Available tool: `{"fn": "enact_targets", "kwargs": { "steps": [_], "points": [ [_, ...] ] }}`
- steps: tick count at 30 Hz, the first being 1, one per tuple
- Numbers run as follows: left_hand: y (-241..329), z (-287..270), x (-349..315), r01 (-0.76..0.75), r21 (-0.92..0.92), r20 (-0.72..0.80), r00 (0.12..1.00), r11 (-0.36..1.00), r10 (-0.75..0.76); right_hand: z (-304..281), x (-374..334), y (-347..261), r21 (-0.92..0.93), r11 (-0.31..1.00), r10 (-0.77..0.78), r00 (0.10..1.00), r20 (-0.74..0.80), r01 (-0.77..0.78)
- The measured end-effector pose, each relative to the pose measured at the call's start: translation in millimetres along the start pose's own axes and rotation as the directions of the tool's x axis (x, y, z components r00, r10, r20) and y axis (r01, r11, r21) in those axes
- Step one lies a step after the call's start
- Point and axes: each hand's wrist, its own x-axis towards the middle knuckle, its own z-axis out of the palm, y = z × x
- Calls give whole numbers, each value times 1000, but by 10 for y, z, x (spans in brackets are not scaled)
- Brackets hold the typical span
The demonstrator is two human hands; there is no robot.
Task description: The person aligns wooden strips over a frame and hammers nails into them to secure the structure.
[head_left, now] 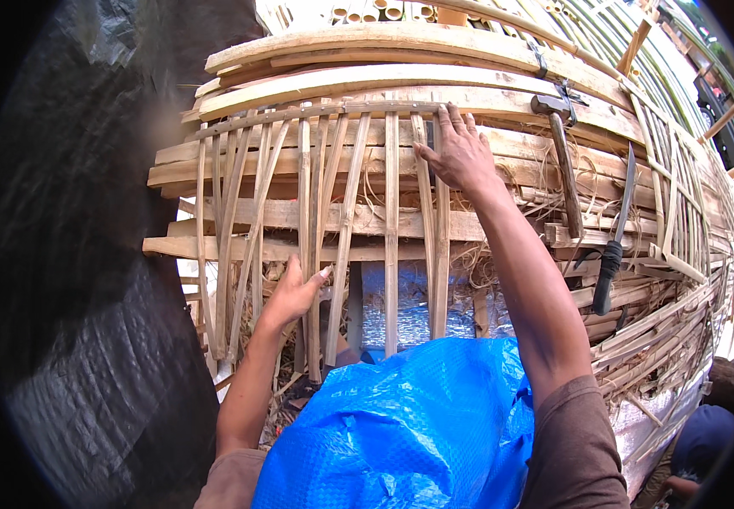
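Observation:
A curved bamboo strip (pixel 324 110) runs across the stacked wood, with several thin slats (pixel 391 212) hanging from it toward me like a comb. My right hand (pixel 460 153) lies on the right end of this strip, fingers stretched out and thumb apart. Lower down, my left hand (pixel 292 297) is around a slat left of the middle, with the thumb to its right; its other fingers are partly hidden. Beyond my right forearm rest a hammer (pixel 564 161) with a wooden handle and a long knife (pixel 613 246) with a black-wrapped grip.
Long wooden boards (pixel 469 225) are stacked beneath the slats. A blue plastic sheet (pixel 384 433) covers my lap. Black sheeting (pixel 104 297) hangs at left. Another slatted frame (pixel 668 187) and bundled strips (pixel 664 322) lie at right. Someone's dark blue cap (pixel 706 441) shows lower right.

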Motion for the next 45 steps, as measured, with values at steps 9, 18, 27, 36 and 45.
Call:
{"fn": "enact_targets", "kwargs": {
  "steps": [9,18,27,36,45],
  "points": [
    [416,-39,-114,118,220,-125,988,968,-92,-102,93,-52,-12,1000,27,993,113,-26],
    [1501,167,794,-509,730,-70,609,456,790,-84,102,-6,-69,997,46,994,99,-40],
    [1469,719,2174,-342,865,59,796,366,603,-93,58,-129,-34,999,35,995,92,-32],
    [1594,824,2183,-281,893,44,831,351,554,51,-206,83,203,979,39,994,-98,-19],
    [1533,809,2179,-223,898,33,894,379,448,-1105,-1872,771,388,921,-72,994,82,35]
  ]
}}
